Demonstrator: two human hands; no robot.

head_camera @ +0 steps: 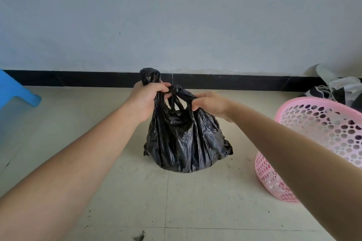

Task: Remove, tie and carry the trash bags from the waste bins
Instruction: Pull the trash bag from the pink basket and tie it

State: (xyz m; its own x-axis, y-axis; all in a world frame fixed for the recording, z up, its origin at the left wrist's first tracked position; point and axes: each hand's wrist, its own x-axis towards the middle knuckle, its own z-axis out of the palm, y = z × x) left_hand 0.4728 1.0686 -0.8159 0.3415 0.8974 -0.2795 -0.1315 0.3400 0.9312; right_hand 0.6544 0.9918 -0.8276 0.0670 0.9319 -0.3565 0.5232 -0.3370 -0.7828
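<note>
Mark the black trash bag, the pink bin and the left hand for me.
black trash bag [184, 143]: head view, crinkled front of its body.
pink bin [272, 178]: head view, perforated outer wall.
left hand [146, 100]: head view, middle of the hand gripping a bag handle.

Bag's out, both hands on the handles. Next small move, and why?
Probably pull the handles apart to cinch the tie. The left hand grips one, the right hand pinches the other, they cross between the hands, and the mouth of the bag gapes below.
</note>
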